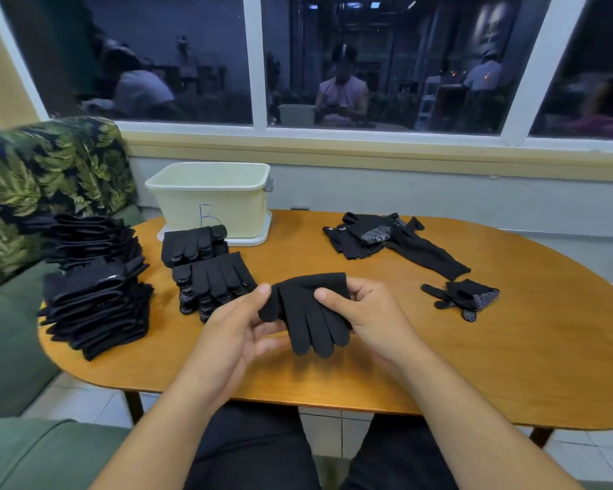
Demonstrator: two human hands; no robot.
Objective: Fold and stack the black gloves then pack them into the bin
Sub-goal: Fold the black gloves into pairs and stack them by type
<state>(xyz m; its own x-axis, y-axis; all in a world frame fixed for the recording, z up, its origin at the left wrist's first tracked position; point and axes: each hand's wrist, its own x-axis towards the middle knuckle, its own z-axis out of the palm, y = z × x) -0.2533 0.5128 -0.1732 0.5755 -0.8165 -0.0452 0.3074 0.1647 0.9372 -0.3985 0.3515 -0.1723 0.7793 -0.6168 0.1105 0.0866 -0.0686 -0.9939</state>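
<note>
Low in the centre of the frame, above the near edge of the table (510,366), both hands hold one black glove (308,313) with its fingers hanging toward the viewer. The left hand (234,334) pinches the glove's left edge between thumb and fingers, and the right hand (365,320) grips the right edge with the thumb on top. The glove sags and creases between them, so it looks light, soft and limp. It is not likely to slip or break, but it should lose its shape wherever it is unsupported. Holding it at the two side edges near the cuff, as here, seems the best way to keep it flat for folding. Just beyond, left of centre, sit two folded stacks (213,284), with a taller pile (96,288) at the left edge. Loose gloves (397,238) lie at centre right, showing dotted palms that may add some grip. The pale bin (209,203) stands farthest back, behind the stacks.
</note>
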